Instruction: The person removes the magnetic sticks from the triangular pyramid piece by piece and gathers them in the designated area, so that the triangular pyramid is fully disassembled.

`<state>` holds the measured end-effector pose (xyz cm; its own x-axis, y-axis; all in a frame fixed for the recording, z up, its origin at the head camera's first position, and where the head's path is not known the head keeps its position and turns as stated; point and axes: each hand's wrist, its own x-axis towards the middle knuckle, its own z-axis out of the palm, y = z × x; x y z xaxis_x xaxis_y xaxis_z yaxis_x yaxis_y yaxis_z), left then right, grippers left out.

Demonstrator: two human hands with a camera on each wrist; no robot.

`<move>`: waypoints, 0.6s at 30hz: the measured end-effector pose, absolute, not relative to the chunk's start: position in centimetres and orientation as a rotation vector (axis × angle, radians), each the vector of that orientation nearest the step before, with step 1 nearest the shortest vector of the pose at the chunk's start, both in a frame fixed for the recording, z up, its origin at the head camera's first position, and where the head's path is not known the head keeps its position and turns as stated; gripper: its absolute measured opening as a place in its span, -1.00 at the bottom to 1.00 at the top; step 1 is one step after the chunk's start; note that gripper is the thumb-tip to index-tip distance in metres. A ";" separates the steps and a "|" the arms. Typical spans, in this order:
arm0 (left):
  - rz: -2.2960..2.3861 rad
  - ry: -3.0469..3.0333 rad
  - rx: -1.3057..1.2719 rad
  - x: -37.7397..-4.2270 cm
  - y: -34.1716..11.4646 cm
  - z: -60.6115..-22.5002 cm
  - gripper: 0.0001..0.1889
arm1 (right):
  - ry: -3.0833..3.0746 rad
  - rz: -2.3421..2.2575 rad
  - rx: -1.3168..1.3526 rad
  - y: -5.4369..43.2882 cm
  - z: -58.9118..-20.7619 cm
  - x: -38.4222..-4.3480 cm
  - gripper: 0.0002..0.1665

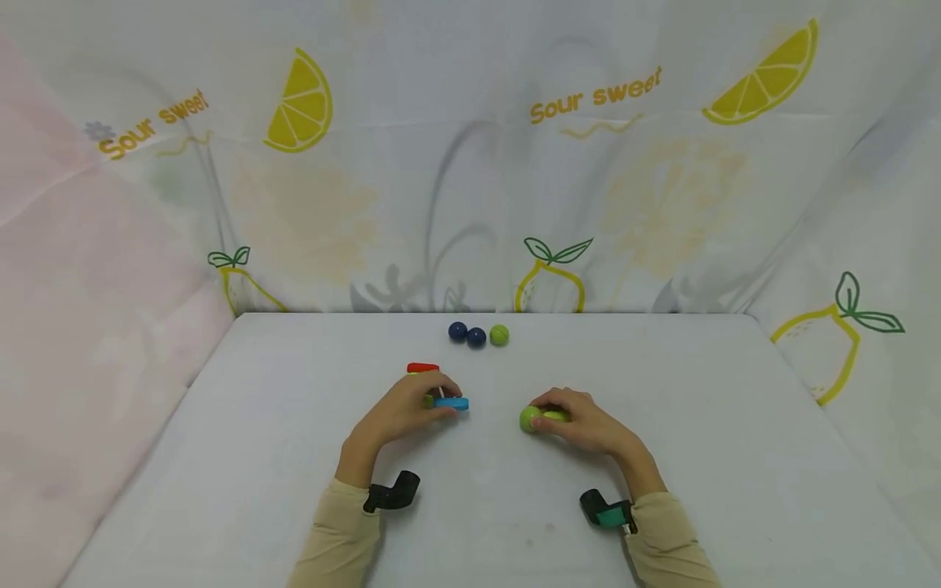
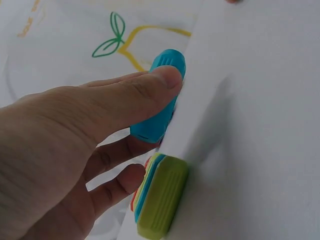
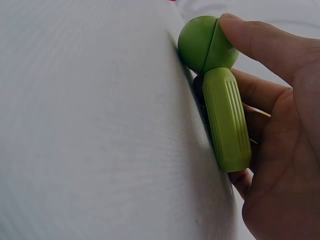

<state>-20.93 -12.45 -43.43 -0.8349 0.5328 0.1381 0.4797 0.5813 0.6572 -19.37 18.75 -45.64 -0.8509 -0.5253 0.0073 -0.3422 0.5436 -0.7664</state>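
Observation:
In my left hand (image 1: 406,407) I pinch a blue plastic bar (image 2: 154,122) with rounded ends, thumb on its near face. Close under the curled fingers, several more bars stand side by side: a lime-green bar (image 2: 163,200) in front, then blue, yellow and red (image 1: 422,367) ones behind. My right hand (image 1: 584,423) grips a green ball (image 3: 201,45) with a seam line, the thumb pressing on its side. Against the ball lies another lime-green bar (image 3: 226,120), in front of the palm; the fingers behind it are partly hidden.
Toward the table's back edge sit two dark blue balls (image 1: 476,337) and a light green ball (image 1: 499,335) in a loose row. Behind the white table (image 1: 691,384) hangs a lemon-print cloth (image 1: 456,155). Each wrist carries a small black camera (image 1: 397,492).

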 end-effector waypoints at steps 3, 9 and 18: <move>1.133 2.732 0.833 -20.9 -13.2 -43.2 -0.80 | 2.550 -1.197 -0.749 18.8 -45.8 -19.4 -0.67; 1.151 2.749 0.741 -20.9 -14.7 -43.0 -0.80 | 2.548 -1.200 -0.755 18.8 -45.8 -19.4 -0.67; 1.133 2.755 0.755 -21.0 -16.3 -43.1 -0.82 | 2.558 -1.192 -0.736 18.9 -45.7 -19.4 -0.64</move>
<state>-21.02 -16.33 -43.14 -0.8770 0.4654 0.1193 0.4146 0.6077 0.6773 -19.38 18.86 -45.69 -0.8492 -0.5279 0.0082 -0.3458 0.5443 -0.7643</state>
